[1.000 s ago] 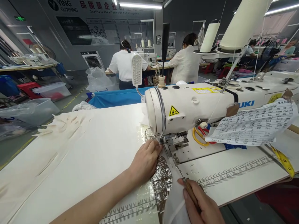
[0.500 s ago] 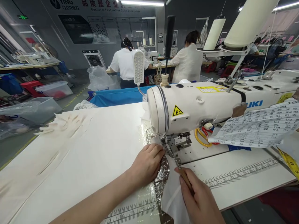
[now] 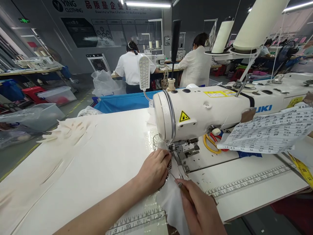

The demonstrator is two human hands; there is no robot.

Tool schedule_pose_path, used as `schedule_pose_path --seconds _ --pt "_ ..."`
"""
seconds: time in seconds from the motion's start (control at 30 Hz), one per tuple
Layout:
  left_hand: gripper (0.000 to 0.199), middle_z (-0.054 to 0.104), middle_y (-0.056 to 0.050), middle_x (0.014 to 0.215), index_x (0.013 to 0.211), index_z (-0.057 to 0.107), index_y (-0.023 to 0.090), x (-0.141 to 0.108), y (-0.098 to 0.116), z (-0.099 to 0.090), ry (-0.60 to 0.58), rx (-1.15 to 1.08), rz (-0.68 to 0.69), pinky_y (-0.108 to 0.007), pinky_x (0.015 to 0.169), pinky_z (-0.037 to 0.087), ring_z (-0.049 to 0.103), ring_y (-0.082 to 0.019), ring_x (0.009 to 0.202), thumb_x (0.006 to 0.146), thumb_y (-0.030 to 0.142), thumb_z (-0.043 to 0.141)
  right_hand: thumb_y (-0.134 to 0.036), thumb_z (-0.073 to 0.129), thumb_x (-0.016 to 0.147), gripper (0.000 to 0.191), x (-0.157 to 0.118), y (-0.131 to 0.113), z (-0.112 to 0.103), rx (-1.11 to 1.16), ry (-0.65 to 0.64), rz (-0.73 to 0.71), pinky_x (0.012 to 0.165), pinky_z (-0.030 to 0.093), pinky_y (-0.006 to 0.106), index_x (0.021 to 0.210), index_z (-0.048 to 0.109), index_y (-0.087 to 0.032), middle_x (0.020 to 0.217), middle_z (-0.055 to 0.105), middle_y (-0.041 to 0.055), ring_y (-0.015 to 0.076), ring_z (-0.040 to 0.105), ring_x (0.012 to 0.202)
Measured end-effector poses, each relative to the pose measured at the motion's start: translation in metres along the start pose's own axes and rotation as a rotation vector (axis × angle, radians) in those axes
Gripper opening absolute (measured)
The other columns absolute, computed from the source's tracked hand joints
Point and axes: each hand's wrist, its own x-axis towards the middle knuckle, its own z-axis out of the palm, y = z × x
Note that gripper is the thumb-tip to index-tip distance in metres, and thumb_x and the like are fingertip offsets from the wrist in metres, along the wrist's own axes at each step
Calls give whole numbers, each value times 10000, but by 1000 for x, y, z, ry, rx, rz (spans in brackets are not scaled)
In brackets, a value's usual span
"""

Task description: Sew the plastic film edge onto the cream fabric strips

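Apparently guiding white cloth (image 3: 171, 199) past presser foot (image 3: 172, 148)

Head view: pressing beside foot with bunched fingers of left hand (image 3: 155, 167) — cannot tell whether pinching cloth. Gripping thin metal tool (image 3: 173, 175) in right hand (image 3: 197, 202), angled toward left hand. Find cloth between sewing machine (image 3: 195, 109) and right hand. Probably mid-feed — likely calls next for steadying cloth, clearing tool tip.

Cloth pieces (image 3: 68, 133) on table (image 3: 242, 199) at left, sewing machine (image 3: 195, 107) right, co-workers (image 3: 128, 67) beyond

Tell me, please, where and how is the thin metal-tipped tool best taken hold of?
Probably by its wooden handle, from the near right side, where the right hand holds it: the thin metal shaft points away, toward the left hand.
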Motion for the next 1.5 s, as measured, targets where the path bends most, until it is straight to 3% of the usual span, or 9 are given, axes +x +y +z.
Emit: schedule_pose_path --seconds 0.1,0.17,0.27,0.37,0.5,0.67,0.93,1.5 --pt "278 571 -144 1065 1112 559 93 6 -1 1 -11 6 0 -394 802 549 543 -256 937 854 105 458 -174 376 958 332 8 -18 2 -1 79 -87 753 536 238 1267 460 -260 1034 723 41 171 711 866" --pt "182 594 -129 972 983 593 116 13 1 -1 -78 91 -15 -382 721 551 545 -248 846 858 96 463 -201 313 990 283 15 -30 8 5 131 -176 648 525 241 1223 466 -250 919 727 31 168 712 738" --pt "222 613 -100 855 846 599 151 23 5 -4 -180 214 -68 -333 602 520 542 -233 759 853 21 419 -236 212 1021 295 22 -42 16 -19 253 -279 444 453 249 1143 481 -234 692 671 -11 155 644 491" --pt "193 639 -73 867 848 601 176 24 2 -2 -76 78 -212 -305 609 512 572 -211 773 910 94 438 -263 178 1035 326 17 -40 18 -85 313 -233 381 424 252 1112 494 -238 638 652 -25 153 635 435" --pt "179 659 -57 902 811 617 189 17 -12 7 155 -311 -289 -326 747 520 607 -199 866 924 205 479 -282 277 1038 286 5 -16 7 -148 163 -24 490 525 223 1188 506 -201 825 758 27 168 737 630" --pt "167 668 -48 866 773 654 196 15 -20 11 186 -512 -325 -330 761 499 609 -199 862 870 213 519 -193 308 995 337 10 7 -3 -338 74 50 454 545 275 1227 535 -102 943 775 91 209 749 664" --pt "168 671 -45 862 761 658 196 16 -20 9 173 -563 -373 -321 754 485 608 -196 848 854 236 524 -154 332 966 357 19 9 7 -326 103 28 458 538 286 1168 620 -93 925 769 84 204 738 649" --pt "158 657 -44 867 794 626 207 15 -20 9 170 -485 -336 -334 730 484 595 -204 834 817 173 473 -161 354 978 340 18 11 9 -308 61 26 479 528 298 1214 592 -106 922 753 76 206 724 669"
